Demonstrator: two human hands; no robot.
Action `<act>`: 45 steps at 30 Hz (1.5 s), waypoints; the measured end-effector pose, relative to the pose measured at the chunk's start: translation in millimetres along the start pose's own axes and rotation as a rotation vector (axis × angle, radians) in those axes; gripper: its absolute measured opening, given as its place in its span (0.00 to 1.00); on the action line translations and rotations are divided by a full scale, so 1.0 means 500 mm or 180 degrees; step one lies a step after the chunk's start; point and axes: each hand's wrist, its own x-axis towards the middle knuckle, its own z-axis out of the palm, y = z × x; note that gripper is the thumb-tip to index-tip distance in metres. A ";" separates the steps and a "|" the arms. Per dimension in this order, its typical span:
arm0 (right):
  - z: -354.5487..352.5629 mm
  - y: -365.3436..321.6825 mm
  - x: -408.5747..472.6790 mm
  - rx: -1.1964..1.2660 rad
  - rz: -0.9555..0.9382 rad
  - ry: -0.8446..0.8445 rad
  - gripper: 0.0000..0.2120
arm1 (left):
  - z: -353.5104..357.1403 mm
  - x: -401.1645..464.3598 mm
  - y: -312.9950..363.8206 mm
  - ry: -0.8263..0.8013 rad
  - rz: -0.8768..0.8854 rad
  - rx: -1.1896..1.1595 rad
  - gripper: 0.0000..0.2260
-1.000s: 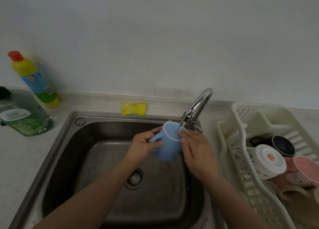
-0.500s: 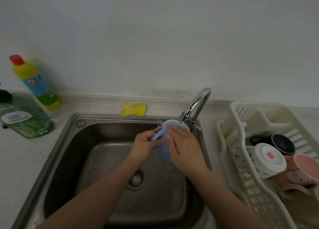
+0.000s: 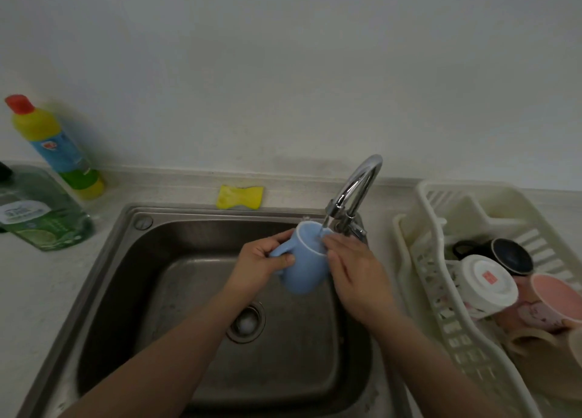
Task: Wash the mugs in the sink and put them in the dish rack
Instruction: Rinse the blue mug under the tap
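A light blue mug (image 3: 303,268) hangs over the steel sink (image 3: 107,260), its mouth under the chrome tap (image 3: 354,191), from which a thin stream of water runs into it. My left hand (image 3: 263,261) grips the mug's handle. My right hand (image 3: 352,271) lies flat against the mug's right side, fingertips at the rim. The cream dish rack (image 3: 441,320) at the right holds a dark mug (image 3: 511,255), a white mug (image 3: 486,282), a pink mug (image 3: 554,301) and a beige one (image 3: 532,343), lying on their sides.
A yellow sponge (image 3: 241,196) lies behind the sink. A yellow bottle with a red cap (image 3: 56,150) and a green detergent bottle (image 3: 37,216) stand on the counter at the left. The sink drain (image 3: 247,323) sits below my left forearm.
My right hand has slid off the mug's mouth to its right side, and the mug's rim and opening show again under the running water.
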 end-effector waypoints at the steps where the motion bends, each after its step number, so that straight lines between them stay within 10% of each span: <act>1: 0.004 -0.010 0.018 -0.0019 0.0091 -0.0054 0.24 | 0.004 0.000 -0.001 -0.0026 -0.0017 0.0011 0.08; 16: 0.020 -0.019 0.013 0.0260 -0.0284 0.0396 0.22 | 0.009 0.024 0.001 0.0243 -0.0380 -0.0484 0.13; 24: 0.047 0.001 0.011 0.1883 0.0944 -0.0114 0.40 | 0.039 0.009 0.031 0.0439 -0.0822 -0.0665 0.05; 29: 0.035 -0.002 0.040 0.2158 0.1344 -0.0091 0.35 | 0.040 0.010 0.047 0.0226 -0.1025 -0.0360 0.05; 41: 0.032 0.024 -0.039 -0.0239 -0.0934 -0.0966 0.28 | 0.007 0.005 0.037 0.0303 -0.1593 -0.0334 0.14; 45: 0.039 0.023 0.022 0.0035 -0.0645 -0.0481 0.27 | 0.012 0.002 0.041 0.0049 -0.1622 -0.0117 0.15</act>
